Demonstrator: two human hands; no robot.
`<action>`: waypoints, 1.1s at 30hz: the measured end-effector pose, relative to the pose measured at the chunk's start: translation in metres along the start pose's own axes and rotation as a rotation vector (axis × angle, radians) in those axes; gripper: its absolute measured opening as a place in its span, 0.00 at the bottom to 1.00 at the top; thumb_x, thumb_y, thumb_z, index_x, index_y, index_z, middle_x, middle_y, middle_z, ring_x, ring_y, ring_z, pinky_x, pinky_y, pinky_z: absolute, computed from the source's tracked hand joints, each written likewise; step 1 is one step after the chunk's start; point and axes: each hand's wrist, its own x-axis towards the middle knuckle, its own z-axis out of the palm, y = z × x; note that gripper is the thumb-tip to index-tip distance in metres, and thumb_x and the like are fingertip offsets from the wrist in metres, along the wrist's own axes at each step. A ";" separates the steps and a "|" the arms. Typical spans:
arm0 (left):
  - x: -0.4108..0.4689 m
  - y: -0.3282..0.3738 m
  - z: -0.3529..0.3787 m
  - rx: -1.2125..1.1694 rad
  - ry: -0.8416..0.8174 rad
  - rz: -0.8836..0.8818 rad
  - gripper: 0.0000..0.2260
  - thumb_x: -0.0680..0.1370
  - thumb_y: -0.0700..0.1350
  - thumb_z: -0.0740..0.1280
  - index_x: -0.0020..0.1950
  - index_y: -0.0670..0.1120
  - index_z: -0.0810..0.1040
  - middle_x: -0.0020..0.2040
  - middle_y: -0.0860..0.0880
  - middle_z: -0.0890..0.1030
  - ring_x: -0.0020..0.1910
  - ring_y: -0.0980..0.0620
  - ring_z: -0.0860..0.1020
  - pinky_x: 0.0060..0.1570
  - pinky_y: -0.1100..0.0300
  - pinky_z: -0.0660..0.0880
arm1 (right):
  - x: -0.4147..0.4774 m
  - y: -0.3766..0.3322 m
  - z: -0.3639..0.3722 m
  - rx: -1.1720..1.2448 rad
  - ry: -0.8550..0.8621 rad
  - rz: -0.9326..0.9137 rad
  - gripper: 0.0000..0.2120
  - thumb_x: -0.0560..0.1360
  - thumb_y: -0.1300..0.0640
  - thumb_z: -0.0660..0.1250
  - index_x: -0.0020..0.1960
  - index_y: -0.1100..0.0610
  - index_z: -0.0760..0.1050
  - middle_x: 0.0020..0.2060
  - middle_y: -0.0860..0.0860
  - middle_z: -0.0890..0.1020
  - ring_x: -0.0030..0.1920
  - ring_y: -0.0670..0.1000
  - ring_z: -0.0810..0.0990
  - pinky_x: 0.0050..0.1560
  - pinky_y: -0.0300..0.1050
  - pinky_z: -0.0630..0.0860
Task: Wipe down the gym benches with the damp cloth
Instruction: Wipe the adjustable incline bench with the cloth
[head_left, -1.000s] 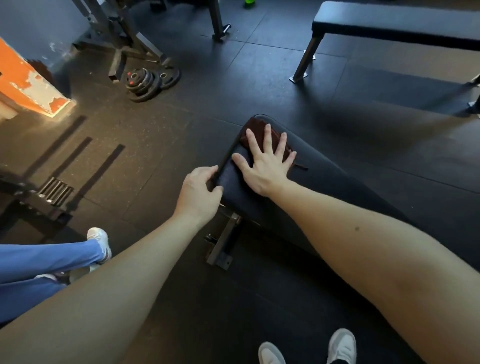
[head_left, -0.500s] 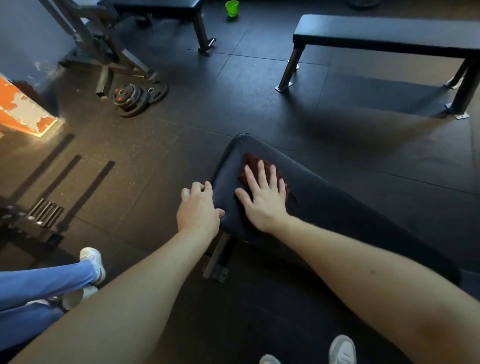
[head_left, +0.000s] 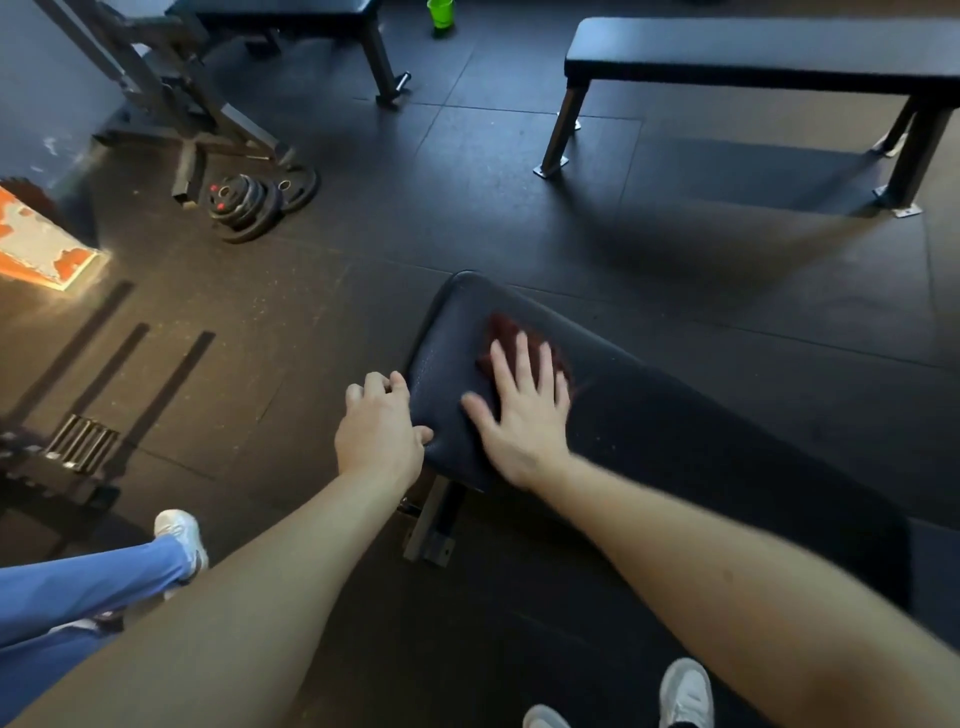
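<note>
Here, right hand (head_left: 524, 421) flat on cloth (head_left: 502, 331)

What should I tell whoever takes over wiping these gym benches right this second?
Left grip: holds the side edge of the near bench, close to its end.
Right grip: flat, fingers straight, pressing the dark red cloth onto the pad.
Done: wiping of the near bench is under way; how much is covered cannot be told.
Left: the rest of this pad, then the right bench and the back bench.
</note>
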 end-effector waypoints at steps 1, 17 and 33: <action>-0.001 0.001 0.000 -0.001 0.002 -0.002 0.34 0.79 0.55 0.69 0.81 0.47 0.60 0.69 0.47 0.66 0.68 0.46 0.65 0.56 0.51 0.76 | -0.022 0.004 0.004 -0.015 -0.048 -0.001 0.37 0.80 0.28 0.46 0.83 0.41 0.40 0.82 0.46 0.34 0.80 0.54 0.29 0.80 0.61 0.37; 0.001 -0.003 0.007 -0.031 0.014 0.009 0.34 0.79 0.54 0.69 0.81 0.45 0.60 0.71 0.45 0.66 0.69 0.44 0.64 0.63 0.49 0.73 | 0.054 0.022 -0.019 0.027 -0.033 0.169 0.40 0.78 0.25 0.46 0.84 0.42 0.43 0.83 0.48 0.38 0.82 0.56 0.33 0.79 0.65 0.37; -0.001 -0.014 0.010 -0.183 0.061 0.042 0.34 0.79 0.52 0.72 0.80 0.45 0.63 0.71 0.44 0.67 0.70 0.43 0.63 0.69 0.48 0.68 | -0.011 -0.024 0.014 -0.060 -0.082 -0.062 0.38 0.78 0.26 0.45 0.82 0.38 0.38 0.82 0.51 0.33 0.79 0.63 0.27 0.76 0.72 0.34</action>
